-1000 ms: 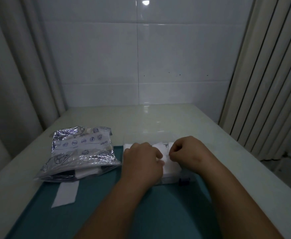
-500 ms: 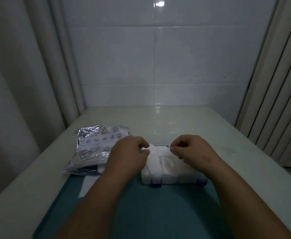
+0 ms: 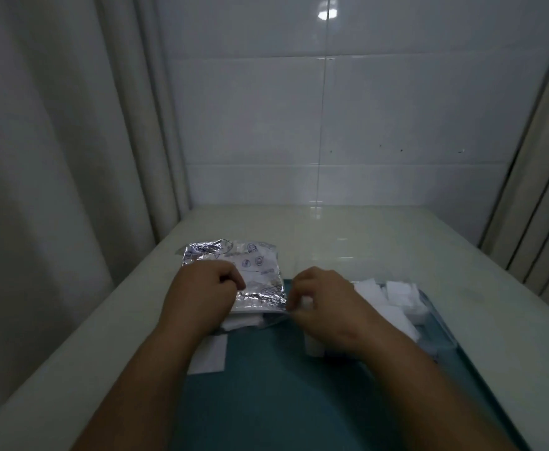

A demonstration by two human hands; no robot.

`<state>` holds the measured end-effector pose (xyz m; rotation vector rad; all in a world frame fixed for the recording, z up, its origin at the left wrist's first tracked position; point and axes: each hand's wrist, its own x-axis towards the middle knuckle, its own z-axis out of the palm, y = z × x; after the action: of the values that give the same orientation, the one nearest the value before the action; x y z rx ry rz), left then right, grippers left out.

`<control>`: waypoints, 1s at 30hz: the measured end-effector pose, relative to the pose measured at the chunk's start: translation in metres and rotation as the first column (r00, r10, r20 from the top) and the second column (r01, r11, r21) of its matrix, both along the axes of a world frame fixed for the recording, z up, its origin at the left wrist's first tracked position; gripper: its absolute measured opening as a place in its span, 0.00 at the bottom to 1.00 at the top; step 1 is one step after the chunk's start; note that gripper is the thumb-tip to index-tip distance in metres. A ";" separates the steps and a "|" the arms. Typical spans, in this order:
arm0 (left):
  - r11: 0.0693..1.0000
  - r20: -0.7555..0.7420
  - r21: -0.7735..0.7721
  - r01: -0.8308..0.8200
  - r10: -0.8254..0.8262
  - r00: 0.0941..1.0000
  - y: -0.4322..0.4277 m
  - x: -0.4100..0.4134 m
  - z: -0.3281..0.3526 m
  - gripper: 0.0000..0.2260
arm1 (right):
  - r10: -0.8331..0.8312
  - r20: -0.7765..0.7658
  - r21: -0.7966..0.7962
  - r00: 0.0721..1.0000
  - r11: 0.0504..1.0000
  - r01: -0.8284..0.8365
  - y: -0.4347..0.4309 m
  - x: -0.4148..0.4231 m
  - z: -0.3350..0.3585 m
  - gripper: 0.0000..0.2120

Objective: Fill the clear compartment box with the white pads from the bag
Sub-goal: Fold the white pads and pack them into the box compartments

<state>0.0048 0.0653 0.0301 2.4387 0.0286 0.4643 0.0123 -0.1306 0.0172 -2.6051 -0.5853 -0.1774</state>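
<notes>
Pale table (image 3: 380, 236) by tiled wall, teal mat (image 3: 299, 402) on its near part. Left hand (image 3: 201, 297) gripped the foil bag (image 3: 253, 275) at its left; right hand (image 3: 323, 304) pinched its near right corner. One bag, mouth facing near. One loose pad (image 3: 208, 354) near-left. One clear box (image 3: 444, 340) right, white pads (image 3: 396, 317) heaped, uncountable.

Dim, bluish indoor scene. Light source mirrored as hot spot high on tiled wall (image 3: 327, 13); fainter sheen on far end of desk (image 3: 315, 229). Foil bag (image 3: 260, 288) throws small glints; white pads (image 3: 396, 291) pale patch mid-frame. Foreground dark, underexposed. Wide-angle lens bows curtains (image 3: 55, 157) at both edges. Overall soft, grainy; detail smeared toward corners.
</notes>
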 end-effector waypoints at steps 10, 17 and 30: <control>0.913 -0.251 0.340 0.225 -0.142 0.958 -0.014 -0.014 -0.001 0.14 | 0.100 -0.019 -0.398 0.995 0.912 -0.100 0.009 -0.003 -0.022 0.19; 0.890 -0.258 0.372 0.264 -0.174 0.950 -0.015 -0.014 -0.005 0.14 | 0.080 0.000 -0.298 0.997 0.951 -0.076 0.007 0.000 -0.025 0.26; 0.906 -0.018 0.414 0.091 -0.092 0.996 -0.011 0.008 -0.039 0.17 | 0.102 0.021 -0.041 0.995 0.994 -0.101 0.004 -0.004 -0.018 0.24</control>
<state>0.0123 0.0542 -0.0086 2.8415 -0.2058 0.4686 0.0083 -0.1262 -0.0007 -2.6067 -0.7350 -0.1646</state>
